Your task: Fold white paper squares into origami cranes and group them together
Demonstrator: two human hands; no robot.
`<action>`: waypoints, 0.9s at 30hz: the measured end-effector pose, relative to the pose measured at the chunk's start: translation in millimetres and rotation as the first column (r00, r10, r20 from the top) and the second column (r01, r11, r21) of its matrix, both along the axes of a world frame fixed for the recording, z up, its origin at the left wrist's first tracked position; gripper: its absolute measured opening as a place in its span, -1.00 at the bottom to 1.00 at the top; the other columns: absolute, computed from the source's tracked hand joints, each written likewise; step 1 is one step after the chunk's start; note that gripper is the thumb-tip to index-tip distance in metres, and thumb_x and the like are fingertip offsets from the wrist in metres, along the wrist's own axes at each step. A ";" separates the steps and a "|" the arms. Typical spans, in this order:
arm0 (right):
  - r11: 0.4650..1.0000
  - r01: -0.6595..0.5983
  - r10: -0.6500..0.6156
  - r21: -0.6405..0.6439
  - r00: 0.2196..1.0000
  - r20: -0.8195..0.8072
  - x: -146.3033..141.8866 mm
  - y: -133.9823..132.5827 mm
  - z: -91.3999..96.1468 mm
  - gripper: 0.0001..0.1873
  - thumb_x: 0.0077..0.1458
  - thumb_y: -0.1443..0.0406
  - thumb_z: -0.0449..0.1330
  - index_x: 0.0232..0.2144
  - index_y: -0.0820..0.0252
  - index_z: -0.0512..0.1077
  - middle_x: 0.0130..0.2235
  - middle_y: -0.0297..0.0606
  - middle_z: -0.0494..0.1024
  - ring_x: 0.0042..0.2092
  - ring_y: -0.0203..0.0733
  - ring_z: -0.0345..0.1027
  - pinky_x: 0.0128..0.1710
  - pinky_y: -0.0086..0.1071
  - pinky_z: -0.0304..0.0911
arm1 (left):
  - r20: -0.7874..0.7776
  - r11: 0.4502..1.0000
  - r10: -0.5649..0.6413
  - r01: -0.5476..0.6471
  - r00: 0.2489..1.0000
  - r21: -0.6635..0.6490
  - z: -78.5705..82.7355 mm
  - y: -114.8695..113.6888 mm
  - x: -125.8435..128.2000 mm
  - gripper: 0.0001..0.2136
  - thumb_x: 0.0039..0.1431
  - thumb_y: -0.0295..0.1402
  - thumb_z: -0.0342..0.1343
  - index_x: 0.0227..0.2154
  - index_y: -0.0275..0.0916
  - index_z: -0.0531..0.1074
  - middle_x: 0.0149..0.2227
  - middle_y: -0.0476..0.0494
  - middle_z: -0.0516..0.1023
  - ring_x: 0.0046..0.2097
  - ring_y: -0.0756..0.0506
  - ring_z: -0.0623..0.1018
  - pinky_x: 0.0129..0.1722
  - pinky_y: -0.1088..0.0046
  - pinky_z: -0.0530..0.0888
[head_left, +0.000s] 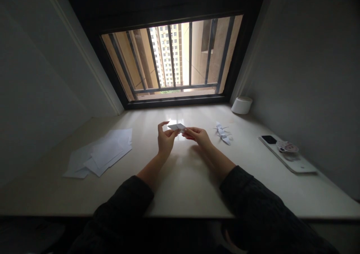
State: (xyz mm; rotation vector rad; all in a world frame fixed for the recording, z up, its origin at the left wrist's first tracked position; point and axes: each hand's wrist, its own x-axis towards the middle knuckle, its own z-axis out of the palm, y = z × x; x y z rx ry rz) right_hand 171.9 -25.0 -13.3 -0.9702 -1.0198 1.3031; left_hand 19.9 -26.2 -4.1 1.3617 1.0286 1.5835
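A small folded piece of white paper [177, 127] is held just above the pale table [180, 182], near its middle. My left hand [165, 139] pinches the paper's left side with thumb and fingers, index finger curled over the top. My right hand [197, 134] pinches its right edge, fingers pressed together. Both forearms in dark sleeves reach in from the near edge. To the right of my right hand lie folded white paper figures [223, 133].
A loose stack of white paper sheets [101, 152] lies at the left. A white phone [287, 153] with a round sticker on it lies at the right. A white round container [241, 105] stands by the barred window [174, 55]. Walls close in both sides.
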 end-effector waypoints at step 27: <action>0.996 0.062 -0.072 0.064 0.983 0.167 -0.6 -2.7 1.0 -0.61 -0.27 0.00 0.36 -0.51 0.20 0.54 -0.50 -0.18 0.60 -0.42 -0.17 0.48 -0.39 -0.36 0.27 | 0.125 0.943 -0.102 0.136 0.987 -0.304 -1.1 11.8 -6.4 -0.68 -0.28 -0.20 0.36 -0.44 -0.31 0.56 -0.42 -0.14 0.60 -0.38 -0.05 0.54 -0.32 0.38 0.48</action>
